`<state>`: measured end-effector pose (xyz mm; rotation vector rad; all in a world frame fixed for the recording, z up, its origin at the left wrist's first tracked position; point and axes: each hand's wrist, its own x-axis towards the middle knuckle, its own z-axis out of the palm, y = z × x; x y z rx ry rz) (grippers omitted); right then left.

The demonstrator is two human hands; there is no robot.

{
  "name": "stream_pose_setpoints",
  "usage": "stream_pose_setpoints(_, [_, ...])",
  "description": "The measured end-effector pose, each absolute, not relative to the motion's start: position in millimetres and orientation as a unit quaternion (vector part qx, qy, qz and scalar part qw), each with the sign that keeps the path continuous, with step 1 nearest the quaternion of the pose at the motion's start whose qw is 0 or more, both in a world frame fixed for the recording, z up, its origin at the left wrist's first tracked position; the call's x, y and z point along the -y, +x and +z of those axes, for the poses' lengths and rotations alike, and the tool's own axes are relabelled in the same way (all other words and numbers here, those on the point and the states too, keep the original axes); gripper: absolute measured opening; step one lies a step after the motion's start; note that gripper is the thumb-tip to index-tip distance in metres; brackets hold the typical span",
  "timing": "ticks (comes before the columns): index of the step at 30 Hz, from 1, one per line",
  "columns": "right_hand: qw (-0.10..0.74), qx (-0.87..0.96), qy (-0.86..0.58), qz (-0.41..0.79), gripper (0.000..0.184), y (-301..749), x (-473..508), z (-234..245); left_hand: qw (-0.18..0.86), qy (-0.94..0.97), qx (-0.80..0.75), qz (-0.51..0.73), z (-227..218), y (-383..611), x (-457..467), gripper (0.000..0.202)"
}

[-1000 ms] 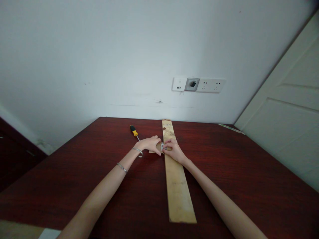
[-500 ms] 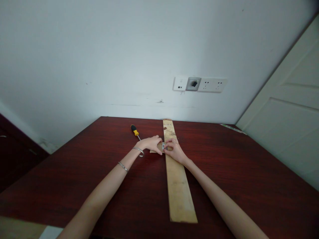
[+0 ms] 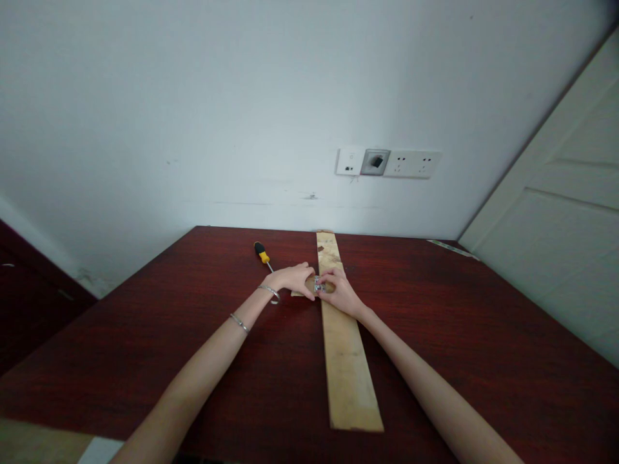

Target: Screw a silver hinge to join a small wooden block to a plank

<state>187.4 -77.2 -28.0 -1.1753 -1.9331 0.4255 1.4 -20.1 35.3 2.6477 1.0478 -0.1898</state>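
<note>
A long pale wooden plank [image 3: 348,361] lies lengthwise on the dark red table [image 3: 145,335]. A small wooden piece [image 3: 300,290] sits against its left edge, mostly under my left hand [image 3: 293,278], whose fingers press down on it. My right hand [image 3: 340,290] rests on the plank, fingers curled and pinching a small shiny metal part [image 3: 318,283] at the joint between the two pieces of wood. What the metal part is cannot be made out. Both hands touch each other at that spot.
A screwdriver with a yellow and black handle [image 3: 262,253] lies behind my left hand. A white wall with sockets [image 3: 387,162] stands behind the table, a white door [image 3: 556,212] to the right. A thin strip [image 3: 452,249] lies at the far right corner.
Both hands stay at the joint; only small finger shifts around the metal part. The view has risen slightly.
</note>
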Motion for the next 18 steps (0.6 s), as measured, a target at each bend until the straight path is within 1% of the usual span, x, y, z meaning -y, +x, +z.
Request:
stream_pose_setpoints(5, [0.406,0.769,-0.464,0.169,0.015,188.1,76.6,-28.9,0.144,0.919,-0.361,-0.064,36.0,1.4,20.6,0.068])
stream_pose_setpoints(12, [0.405,0.773,-0.458,0.170,0.006,189.1,75.7,-29.5,0.148,0.917,-0.366,-0.062,36.0,1.1,20.8,0.068])
stream_pose_setpoints(18, [0.410,0.768,-0.462,0.170,0.003,188.6,76.6,-28.6,0.149,0.920,-0.358,-0.055,33.0,0.1,18.5,0.071])
